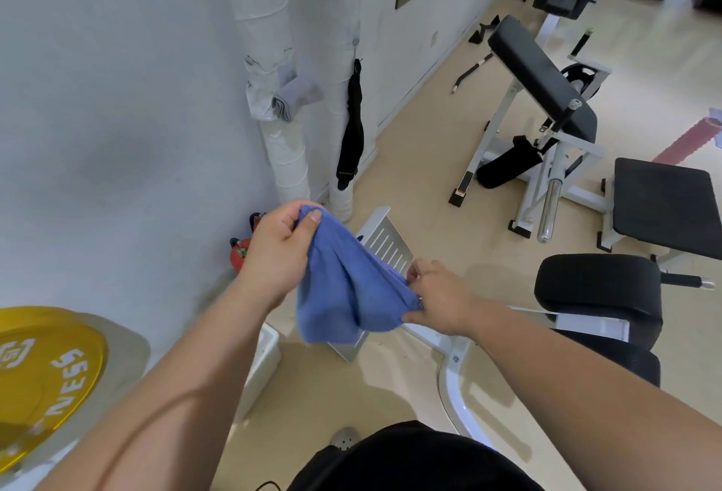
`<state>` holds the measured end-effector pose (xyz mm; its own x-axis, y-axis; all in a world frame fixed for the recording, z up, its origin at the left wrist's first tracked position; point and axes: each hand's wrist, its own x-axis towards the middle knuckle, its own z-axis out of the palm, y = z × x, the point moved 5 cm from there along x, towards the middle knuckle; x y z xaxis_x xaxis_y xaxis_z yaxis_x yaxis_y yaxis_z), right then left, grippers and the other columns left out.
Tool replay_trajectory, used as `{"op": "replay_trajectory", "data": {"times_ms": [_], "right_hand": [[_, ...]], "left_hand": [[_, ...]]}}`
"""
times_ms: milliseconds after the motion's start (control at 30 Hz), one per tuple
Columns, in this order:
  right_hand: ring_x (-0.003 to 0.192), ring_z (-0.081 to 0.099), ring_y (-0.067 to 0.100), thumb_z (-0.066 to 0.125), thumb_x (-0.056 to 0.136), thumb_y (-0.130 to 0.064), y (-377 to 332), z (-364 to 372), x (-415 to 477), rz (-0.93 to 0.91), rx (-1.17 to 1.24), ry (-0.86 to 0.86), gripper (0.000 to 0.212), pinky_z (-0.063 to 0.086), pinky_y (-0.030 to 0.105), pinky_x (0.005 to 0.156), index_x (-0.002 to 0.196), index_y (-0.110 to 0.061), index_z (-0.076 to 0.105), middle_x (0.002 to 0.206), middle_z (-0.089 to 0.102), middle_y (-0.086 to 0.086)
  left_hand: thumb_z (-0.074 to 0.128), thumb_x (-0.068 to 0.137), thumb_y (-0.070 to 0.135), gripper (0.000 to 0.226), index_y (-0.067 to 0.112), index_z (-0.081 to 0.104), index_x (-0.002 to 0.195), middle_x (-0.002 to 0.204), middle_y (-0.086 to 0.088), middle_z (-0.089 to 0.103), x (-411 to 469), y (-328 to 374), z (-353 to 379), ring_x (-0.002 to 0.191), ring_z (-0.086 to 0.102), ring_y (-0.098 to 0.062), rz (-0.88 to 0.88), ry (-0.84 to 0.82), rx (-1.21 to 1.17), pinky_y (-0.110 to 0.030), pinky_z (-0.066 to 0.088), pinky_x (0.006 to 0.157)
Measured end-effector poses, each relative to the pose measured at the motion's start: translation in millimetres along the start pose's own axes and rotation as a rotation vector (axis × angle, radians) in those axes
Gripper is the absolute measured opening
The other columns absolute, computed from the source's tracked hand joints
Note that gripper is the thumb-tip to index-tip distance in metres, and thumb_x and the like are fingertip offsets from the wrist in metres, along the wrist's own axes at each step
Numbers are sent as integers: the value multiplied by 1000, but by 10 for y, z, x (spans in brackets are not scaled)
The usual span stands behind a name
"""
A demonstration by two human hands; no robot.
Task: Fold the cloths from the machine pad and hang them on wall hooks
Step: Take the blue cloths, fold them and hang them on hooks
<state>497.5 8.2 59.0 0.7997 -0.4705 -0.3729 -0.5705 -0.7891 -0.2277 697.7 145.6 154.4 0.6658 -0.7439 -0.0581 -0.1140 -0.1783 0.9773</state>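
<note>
A blue cloth (344, 287) hangs in the air between my two hands, bunched and sagging in the middle. My left hand (279, 252) grips its upper left corner, thumb over the edge. My right hand (439, 301) pinches the lower right end. On the white wall a grey folded cloth (295, 98) hangs beside the wrapped pipes, and a black cloth (351, 131) hangs from a wall hook (356, 41). The black machine pad (597, 287) lies to the right of my right hand.
A metal footplate (385, 242) of the white machine frame sits under the cloth. A yellow weight plate (43, 373) is at lower left. Red kettlebells (242, 250) stand by the wall. A white bench with black pad (539, 76) stands at right on the beige floor.
</note>
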Motion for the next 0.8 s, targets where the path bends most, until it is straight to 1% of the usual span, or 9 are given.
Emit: {"op": "replay_trajectory", "data": {"times_ms": [100,167,267,367,467,533,600,700,800], "right_hand": [[112,46,26,62,92,-49,215,11,-42,61,-80,-10,37,44,35,92,102,-15,70,123,47,4],[109,50,26,60,94,-48,299,-118,-89,81,-4,51,34,46,37,90,103,-17,73,118,51,3],[94,59,21,58,98,-41,361,-428,-201,44,112,156,32,49,37,83,94,-15,76,104,60,0],[84,58,19,56,99,-26,368,-740,-306,2,188,236,27,47,35,77,80,-12,69,91,61,-2],[78,59,8,64,95,-16,372,-999,-397,25,347,324,21,46,17,71,75,-12,69,90,66,1],[64,55,1,72,90,-16,410,-1112,-457,85,504,384,15,40,9,60,76,-11,73,81,66,1],[59,53,1,78,85,-15,499,-1169,-499,153,682,457,9,42,16,60,77,-13,75,75,67,3],[74,62,17,81,81,-2,605,-1169,-544,187,961,541,18,55,33,73,93,-13,72,79,68,17],[74,67,17,75,84,5,628,-1038,-563,252,1134,476,34,61,31,74,114,-9,67,72,68,5]], "left_hand": [[53,102,25,24,30,69,85,66,15,64,107,-80,-228,59,55,-8,2,52,33,-28,49,58],[53,97,28,23,34,71,84,73,10,67,172,-152,-415,69,58,-14,24,73,86,-34,49,70],[54,98,18,27,31,71,83,75,19,71,227,-278,-638,78,62,-12,32,93,163,-30,49,76],[52,100,7,33,32,70,88,79,29,71,224,-354,-703,81,64,-3,24,57,251,-17,49,73],[50,100,4,36,35,68,103,87,36,68,190,-349,-663,80,62,11,57,-22,329,-7,45,73],[50,101,5,34,31,68,113,93,29,71,189,-349,-630,88,65,5,67,-56,366,-17,49,82],[50,100,6,33,27,71,114,104,14,74,211,-333,-588,97,68,-12,75,-71,395,-31,53,89],[48,97,3,34,25,74,96,92,4,75,233,-323,-525,79,65,-14,3,-79,363,-30,50,72],[46,88,9,30,24,71,82,76,-8,70,227,-366,-472,63,54,-20,-92,-44,294,-30,43,62]]}}
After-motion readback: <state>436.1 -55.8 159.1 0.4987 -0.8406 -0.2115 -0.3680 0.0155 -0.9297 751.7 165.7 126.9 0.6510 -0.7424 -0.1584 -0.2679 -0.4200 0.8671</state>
